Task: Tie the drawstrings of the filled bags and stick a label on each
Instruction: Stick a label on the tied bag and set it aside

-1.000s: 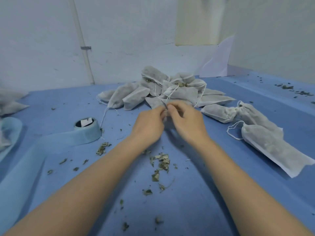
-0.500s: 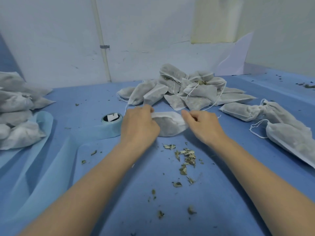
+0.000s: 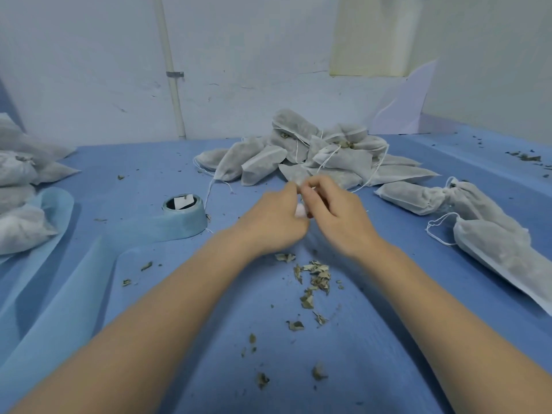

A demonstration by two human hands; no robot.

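Hands meet over a bag at mid-table

Both hands sit together at the middle of the blue table (image 3: 209,369), just in front of the heap of filled bags (image 3: 322,156). The left hand (image 3: 273,224) has its fingers curled, and the right hand (image 3: 339,218) has its thumb and forefinger pinched together at the top. Between them only a small white patch of the bag (image 3: 299,210) shows; the rest lies hidden beneath the palms. Motion blur softens the fingertips, so I cannot tell whether they grip the cord or the cloth at the bag's mouth.

Behind the hands, the heap holds grey-white bags with loose white drawstrings trailing over the cloth. To the right lie two more bags (image 3: 466,216), one beside the other, a loop of string at their necks. At the left edge a further stack of bags (image 3: 21,204) rests on pale blue fabric. A roll of pale blue fabric (image 3: 185,218) stands left of the hands, its strip running toward the near edge. Dried leaf crumbs (image 3: 313,279) are scattered on the table between the forearms.
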